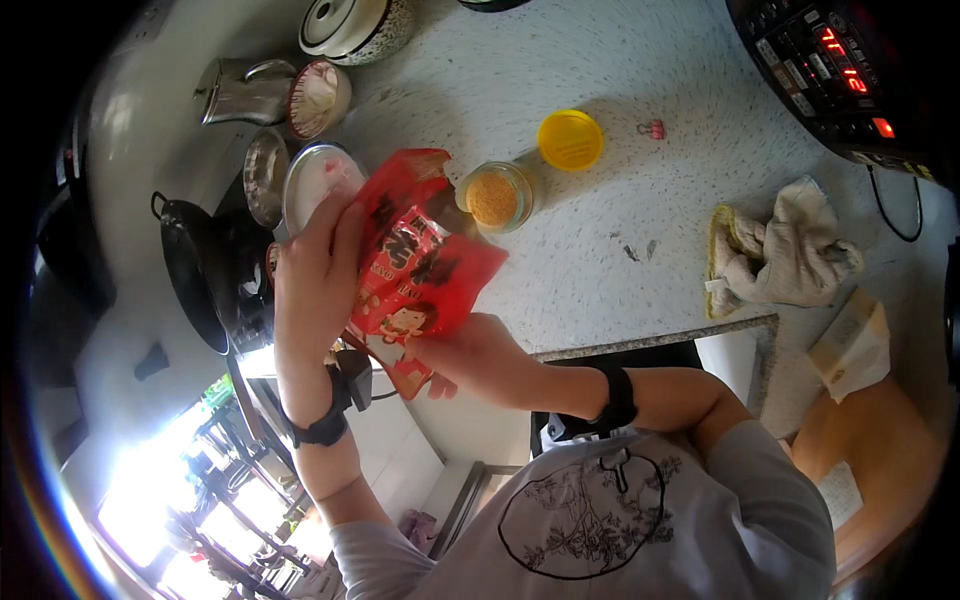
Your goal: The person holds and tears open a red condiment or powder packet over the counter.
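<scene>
A red plastic food packet with a torn, open end is held between both hands over the counter's edge. My left hand grips its left side, near a round bowl of white contents. Around the packet's lower end my right hand is closed, its thumb on the front. The open end points at a glass jar holding yellowish-orange granules. Whether anything is falling from the packet cannot be told. A yellow round lid lies beyond the jar, and a small pink binder clip lies to its right.
A crumpled cloth and a black appliance with a lit display are on the right. At the left stand a metal pitcher, a patterned bowl, a glass bowl, a lidded pot and a black wok.
</scene>
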Demonstrator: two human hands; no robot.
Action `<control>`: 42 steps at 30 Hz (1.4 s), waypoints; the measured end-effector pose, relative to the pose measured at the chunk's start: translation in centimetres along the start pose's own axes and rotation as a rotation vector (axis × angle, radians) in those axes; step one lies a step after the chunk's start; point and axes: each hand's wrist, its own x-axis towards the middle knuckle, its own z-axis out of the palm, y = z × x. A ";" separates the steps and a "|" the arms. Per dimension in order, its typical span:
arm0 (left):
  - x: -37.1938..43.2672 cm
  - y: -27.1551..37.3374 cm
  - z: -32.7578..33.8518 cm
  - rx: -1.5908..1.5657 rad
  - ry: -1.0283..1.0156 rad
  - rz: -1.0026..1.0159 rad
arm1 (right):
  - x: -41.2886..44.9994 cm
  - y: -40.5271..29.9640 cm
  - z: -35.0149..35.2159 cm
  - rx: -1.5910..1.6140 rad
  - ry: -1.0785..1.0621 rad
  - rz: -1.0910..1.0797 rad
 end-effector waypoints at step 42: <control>2.3 3.4 -0.8 0.222 -0.127 -0.096 | -0.6 -0.9 -0.2 0.369 -0.073 0.006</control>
